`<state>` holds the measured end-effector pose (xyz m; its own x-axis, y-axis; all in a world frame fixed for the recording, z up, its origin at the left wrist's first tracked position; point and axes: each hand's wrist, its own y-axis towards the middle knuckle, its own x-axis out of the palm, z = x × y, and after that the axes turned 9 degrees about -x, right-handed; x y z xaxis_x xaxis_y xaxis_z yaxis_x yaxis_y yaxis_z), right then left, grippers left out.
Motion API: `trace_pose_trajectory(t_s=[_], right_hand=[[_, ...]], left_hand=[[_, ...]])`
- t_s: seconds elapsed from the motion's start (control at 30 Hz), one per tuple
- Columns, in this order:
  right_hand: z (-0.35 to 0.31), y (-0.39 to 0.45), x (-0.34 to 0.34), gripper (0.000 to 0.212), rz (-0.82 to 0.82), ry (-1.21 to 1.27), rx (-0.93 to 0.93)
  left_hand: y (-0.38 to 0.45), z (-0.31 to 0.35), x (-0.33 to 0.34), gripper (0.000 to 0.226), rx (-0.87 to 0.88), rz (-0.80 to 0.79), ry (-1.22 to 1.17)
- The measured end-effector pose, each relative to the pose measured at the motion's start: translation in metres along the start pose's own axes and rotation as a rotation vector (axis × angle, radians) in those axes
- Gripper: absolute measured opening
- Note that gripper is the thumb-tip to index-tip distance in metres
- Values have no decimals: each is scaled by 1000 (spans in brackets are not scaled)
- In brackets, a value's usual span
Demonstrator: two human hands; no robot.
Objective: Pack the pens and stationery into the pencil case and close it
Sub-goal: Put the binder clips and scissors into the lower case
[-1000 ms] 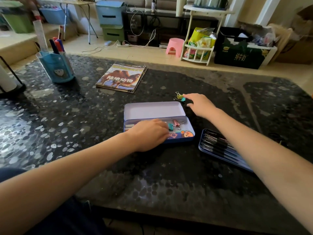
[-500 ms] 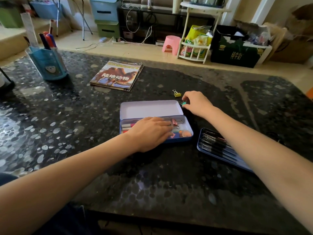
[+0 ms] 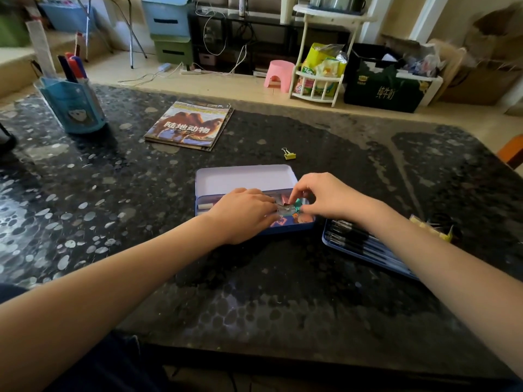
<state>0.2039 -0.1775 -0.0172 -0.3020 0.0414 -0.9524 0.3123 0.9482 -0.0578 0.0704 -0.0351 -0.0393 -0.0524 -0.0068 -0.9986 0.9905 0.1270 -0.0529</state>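
A blue tin pencil case (image 3: pixel 246 176) lies open at the table's middle, lid flat behind its tray. My left hand (image 3: pixel 243 213) rests palm down over the tray and covers most of what lies in it; a white eraser (image 3: pixel 205 206) shows at its left end. My right hand (image 3: pixel 325 198) hovers over the tray's right end, its fingertips pinching a teal binder clip (image 3: pixel 297 205) beside a pink one (image 3: pixel 283 198). A yellow binder clip (image 3: pixel 289 154) lies on the table behind the case.
A blue tray of dark pens (image 3: pixel 356 244) sits right of the case, partly under my right forearm, with a yellowish item (image 3: pixel 433 227) beyond it. A magazine (image 3: pixel 189 125) lies at the back centre. A blue pen holder (image 3: pixel 73 106) with markers stands back left.
My right hand picked the teal binder clip off the table behind the case and carried it back over the tray. The yellow clip stayed. My left hand kept still on the case.
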Motion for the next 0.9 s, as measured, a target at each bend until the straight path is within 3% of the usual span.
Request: trace_pose_trajectory(t_s=[0.1, 0.23, 0.33, 0.43, 0.57, 0.63, 0.8, 0.9], right_hand=[[-2, 3, 1, 25, -20, -168, -9], [-1, 3, -1, 16, -60, -165, -18], [7, 6, -8, 16, 103, -15, 7], [24, 24, -11, 28, 298, 57, 114], [41, 67, -10, 61, 143, -7, 170], [47, 91, -4, 67, 108, -26, 218], [58, 123, 9, 44, 60, -151, 275], [58, 122, 10, 30, 190, -144, 264]], left_hand=[[-1, 0, -1, 45, 9, 10, -16], [0, 0, -1, 42, 16, 36, -33], [1, 0, 0, 42, 18, 47, -41], [3, -3, 1, 41, 25, 86, -28], [5, -12, 1, 37, -7, 120, -73], [6, -14, 2, 34, -32, 123, -99], [9, -12, 7, 27, -79, 161, -181], [11, -14, 7, 26, -89, 170, -185]])
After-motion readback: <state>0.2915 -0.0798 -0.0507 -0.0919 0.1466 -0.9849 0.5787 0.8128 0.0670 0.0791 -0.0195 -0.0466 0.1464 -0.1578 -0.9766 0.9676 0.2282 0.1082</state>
